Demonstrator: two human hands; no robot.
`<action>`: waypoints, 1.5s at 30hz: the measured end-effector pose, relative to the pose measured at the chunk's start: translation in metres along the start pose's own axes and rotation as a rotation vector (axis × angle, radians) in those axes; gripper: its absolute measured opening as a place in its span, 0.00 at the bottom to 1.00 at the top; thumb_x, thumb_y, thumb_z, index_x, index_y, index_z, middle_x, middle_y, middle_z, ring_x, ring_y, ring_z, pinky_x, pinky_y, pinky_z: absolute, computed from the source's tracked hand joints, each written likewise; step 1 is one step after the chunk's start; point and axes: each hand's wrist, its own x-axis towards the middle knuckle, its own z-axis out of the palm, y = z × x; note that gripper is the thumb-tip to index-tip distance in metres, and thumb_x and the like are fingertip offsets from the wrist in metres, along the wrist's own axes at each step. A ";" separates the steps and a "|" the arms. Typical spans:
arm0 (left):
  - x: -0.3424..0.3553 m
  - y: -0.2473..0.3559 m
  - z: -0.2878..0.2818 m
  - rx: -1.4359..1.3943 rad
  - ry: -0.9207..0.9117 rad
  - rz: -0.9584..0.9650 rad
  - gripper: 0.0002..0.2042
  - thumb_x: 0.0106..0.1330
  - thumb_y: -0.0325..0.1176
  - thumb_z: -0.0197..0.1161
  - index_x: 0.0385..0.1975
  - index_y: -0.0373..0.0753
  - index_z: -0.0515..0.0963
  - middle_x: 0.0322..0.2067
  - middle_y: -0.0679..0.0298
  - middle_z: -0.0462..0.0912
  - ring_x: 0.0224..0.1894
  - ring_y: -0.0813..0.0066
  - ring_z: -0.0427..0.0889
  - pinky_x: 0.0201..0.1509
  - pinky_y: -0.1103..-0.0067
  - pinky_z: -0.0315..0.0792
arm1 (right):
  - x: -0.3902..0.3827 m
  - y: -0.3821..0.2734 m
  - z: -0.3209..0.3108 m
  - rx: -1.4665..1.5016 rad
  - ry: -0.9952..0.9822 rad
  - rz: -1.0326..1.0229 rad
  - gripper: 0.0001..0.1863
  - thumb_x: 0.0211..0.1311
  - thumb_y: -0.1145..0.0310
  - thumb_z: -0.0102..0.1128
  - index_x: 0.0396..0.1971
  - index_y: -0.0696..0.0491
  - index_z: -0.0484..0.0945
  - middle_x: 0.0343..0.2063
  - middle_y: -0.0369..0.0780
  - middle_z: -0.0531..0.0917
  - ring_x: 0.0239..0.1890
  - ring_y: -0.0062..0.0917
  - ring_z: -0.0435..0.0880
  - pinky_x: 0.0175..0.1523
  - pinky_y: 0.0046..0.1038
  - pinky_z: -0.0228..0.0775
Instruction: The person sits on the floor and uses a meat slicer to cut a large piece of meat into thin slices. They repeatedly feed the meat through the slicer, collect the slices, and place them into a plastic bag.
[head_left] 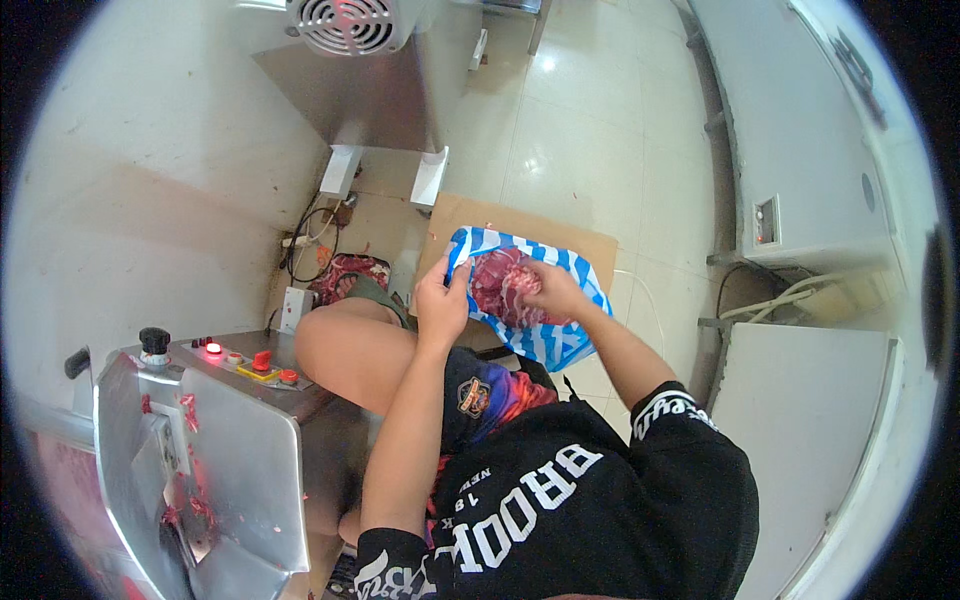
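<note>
Head view, bag: blue-and-white striped bag point(550, 345), centre of frame, mouth open, red meat point(490, 285) inside.
Left hand point(441, 300): pinching bag's left rim, likely to keep mouth open.
Right hand point(556, 291): closed on meat clump over bag, likely so bits fall inside.
Writing: white lettering across black shirt point(640, 510) and sleeves; round patch on shorts point(475, 397).
</note>
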 end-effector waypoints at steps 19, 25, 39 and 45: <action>0.009 -0.008 -0.003 -0.057 -0.073 -0.017 0.12 0.71 0.37 0.61 0.38 0.32 0.81 0.28 0.51 0.84 0.31 0.64 0.81 0.39 0.69 0.73 | -0.009 0.072 0.092 -0.255 0.294 0.871 0.45 0.52 0.40 0.71 0.54 0.68 0.73 0.49 0.58 0.82 0.54 0.44 0.83 0.60 0.40 0.74; 0.003 -0.003 -0.007 -0.051 -0.049 0.007 0.13 0.72 0.37 0.61 0.39 0.31 0.81 0.29 0.50 0.85 0.31 0.64 0.81 0.40 0.69 0.73 | -0.017 0.040 0.069 -0.128 0.304 0.818 0.49 0.44 0.48 0.78 0.55 0.71 0.68 0.52 0.60 0.80 0.57 0.46 0.81 0.63 0.40 0.72; 0.008 -0.022 -0.003 -0.082 -0.080 -0.035 0.13 0.72 0.37 0.59 0.38 0.31 0.80 0.28 0.50 0.84 0.31 0.64 0.81 0.40 0.70 0.72 | -0.042 0.133 0.074 0.250 0.155 0.909 0.29 0.65 0.48 0.54 0.56 0.55 0.80 0.49 0.49 0.86 0.50 0.39 0.84 0.55 0.38 0.73; 0.006 -0.018 -0.002 -0.042 -0.068 -0.017 0.13 0.72 0.37 0.59 0.39 0.30 0.80 0.29 0.50 0.84 0.32 0.64 0.81 0.41 0.69 0.73 | -0.050 0.082 0.064 0.281 0.215 0.881 0.31 0.71 0.46 0.45 0.62 0.52 0.76 0.54 0.51 0.84 0.55 0.45 0.82 0.58 0.41 0.72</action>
